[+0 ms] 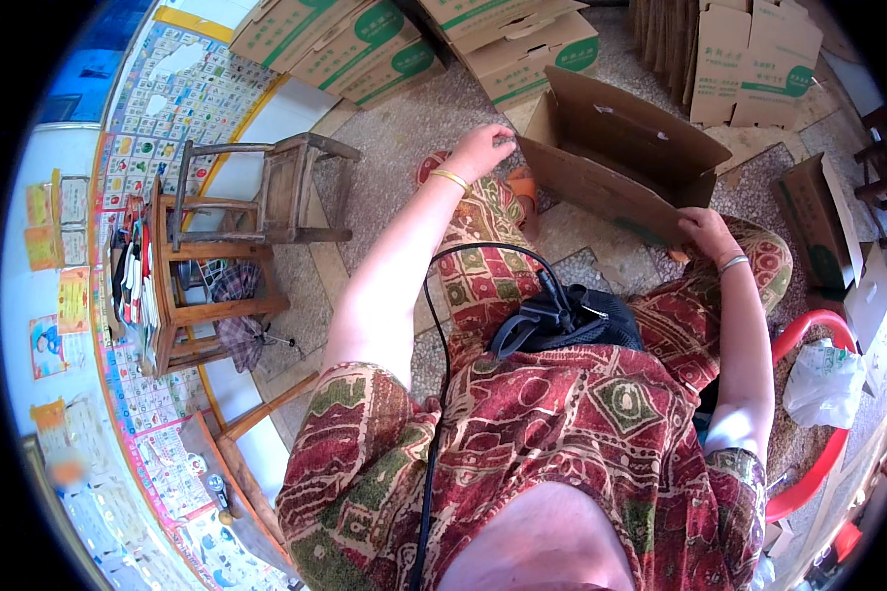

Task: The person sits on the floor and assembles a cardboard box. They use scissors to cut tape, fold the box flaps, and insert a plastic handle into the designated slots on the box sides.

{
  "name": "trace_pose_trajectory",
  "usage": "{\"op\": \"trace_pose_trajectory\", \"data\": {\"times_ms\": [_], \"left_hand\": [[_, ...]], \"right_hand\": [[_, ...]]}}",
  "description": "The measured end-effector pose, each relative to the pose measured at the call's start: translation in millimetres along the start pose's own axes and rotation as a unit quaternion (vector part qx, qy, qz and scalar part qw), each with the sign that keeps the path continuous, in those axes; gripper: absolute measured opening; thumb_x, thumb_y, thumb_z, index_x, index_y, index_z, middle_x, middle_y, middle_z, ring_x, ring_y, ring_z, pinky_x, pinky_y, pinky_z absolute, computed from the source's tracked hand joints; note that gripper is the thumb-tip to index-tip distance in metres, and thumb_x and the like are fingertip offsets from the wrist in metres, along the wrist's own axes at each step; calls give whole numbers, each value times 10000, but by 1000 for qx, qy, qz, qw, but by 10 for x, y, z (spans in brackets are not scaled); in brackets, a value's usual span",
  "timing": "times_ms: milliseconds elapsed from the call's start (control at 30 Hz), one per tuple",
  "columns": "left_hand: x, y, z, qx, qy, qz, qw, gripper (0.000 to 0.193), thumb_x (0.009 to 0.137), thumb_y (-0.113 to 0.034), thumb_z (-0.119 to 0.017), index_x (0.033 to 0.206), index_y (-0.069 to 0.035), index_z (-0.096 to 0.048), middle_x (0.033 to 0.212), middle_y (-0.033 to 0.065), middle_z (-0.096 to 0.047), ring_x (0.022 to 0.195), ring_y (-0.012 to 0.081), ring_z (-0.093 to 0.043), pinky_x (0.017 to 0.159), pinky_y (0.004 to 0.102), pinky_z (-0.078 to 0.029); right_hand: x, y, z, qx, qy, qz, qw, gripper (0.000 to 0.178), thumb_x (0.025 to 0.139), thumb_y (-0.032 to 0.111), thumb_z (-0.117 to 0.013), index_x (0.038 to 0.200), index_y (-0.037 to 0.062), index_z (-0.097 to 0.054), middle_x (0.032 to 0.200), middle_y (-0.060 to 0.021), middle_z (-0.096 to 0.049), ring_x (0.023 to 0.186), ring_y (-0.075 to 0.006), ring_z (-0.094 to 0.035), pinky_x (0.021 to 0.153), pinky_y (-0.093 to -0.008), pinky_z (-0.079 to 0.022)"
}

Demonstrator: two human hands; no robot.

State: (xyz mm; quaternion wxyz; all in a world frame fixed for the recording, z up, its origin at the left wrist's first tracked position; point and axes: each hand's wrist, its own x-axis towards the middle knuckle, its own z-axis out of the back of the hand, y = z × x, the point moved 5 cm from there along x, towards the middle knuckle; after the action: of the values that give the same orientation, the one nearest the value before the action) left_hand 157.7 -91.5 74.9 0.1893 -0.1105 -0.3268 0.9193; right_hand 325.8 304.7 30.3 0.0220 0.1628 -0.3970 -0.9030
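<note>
An open brown cardboard box (pixel 601 189) stands on the floor in front of me, its inside showing from above. My right hand (pixel 710 236) grips the near right corner of its wall, with the fingers bent over the edge. Beside the box's left end is my left hand (pixel 481 154), thumb and fingers drawn together in a pinch. Its fingertips are very close to the box's corner; whether they touch it, or hold something small, I cannot make out.
Printed cartons (pixel 384 49) stand at the far left, with another carton (pixel 532 59) beside them. Flattened cardboard (pixel 749 69) leans at the far right. A wooden chair (pixel 291 192) is on my left. At right are a narrow box (pixel 813 222), a red ring-shaped rim (pixel 833 458) and a white plastic bag (pixel 826 384).
</note>
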Motion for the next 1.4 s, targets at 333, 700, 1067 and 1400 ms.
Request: {"op": "trace_pose_trajectory", "data": {"times_ms": [333, 700, 1067, 1400], "left_hand": [[-38, 48, 11, -7, 17, 30, 999, 318, 829, -253, -667, 1065, -41, -668, 1070, 160, -662, 985, 267, -639, 879, 358, -500], [406, -71, 580, -54, 10, 50, 997, 352, 853, -268, -676, 1126, -48, -644, 1075, 103, -677, 999, 207, -632, 915, 334, -494], [1287, -358, 810, -95, -280, 19, 955, 280, 873, -189, -577, 1106, -43, -631, 1069, 180, -659, 1001, 306, -632, 895, 372, -490], [1695, -407, 396, -93, -253, 58, 961, 240, 892, -163, -545, 1106, -88, -627, 1040, 188, -653, 971, 378, -613, 871, 429, -494]], "right_hand": [[52, -71, -77, 9, 1, -21, 1000, 273, 870, 145, -593, 1102, 11, -641, 942, -188, -679, 890, -286, -660, 816, -350, -493], [-203, 399, 226, -50, -40, 13, 998, 356, 823, 211, -697, 1115, 11, -652, 1083, -181, -664, 971, -326, -644, 832, -389, -499], [527, 1019, 1700, 82, -54, -37, 994, 281, 943, 213, -593, 1125, 6, -648, 965, -24, -680, 861, -83, -599, 738, -240, -475], [2614, 848, 817, -37, 101, -1, 994, 371, 902, 175, -615, 1244, 30, -592, 775, -33, -622, 702, -94, -570, 634, -256, -486]]}}
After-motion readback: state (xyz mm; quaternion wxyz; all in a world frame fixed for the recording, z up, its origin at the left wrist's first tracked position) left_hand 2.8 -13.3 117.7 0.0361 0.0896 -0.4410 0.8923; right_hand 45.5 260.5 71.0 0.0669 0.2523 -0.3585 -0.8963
